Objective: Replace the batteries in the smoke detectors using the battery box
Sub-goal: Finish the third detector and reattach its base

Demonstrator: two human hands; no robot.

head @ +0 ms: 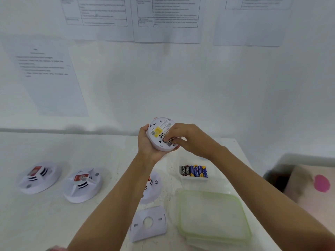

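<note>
My left hand (146, 142) grips a round white smoke detector (159, 131), held up above the table with its back side and yellow label facing me. My right hand (183, 136) reaches over it, fingertips curled into the battery compartment at the lower right of the back; what they pinch is hidden. The clear battery box (212, 175) sits on the table to the right and holds several batteries (194, 171). Two more detectors (39, 177) (82, 184) lie at the left. A third detector (152, 187) is partly hidden under my left forearm.
A white mounting plate (148, 223) lies near the table's front edge. Beside it rests the box's green-rimmed clear lid (213, 214). The white table (112, 160) stands against a wall with printed sheets (47, 75). A blurred object with a pink spot (321, 183) is at far right.
</note>
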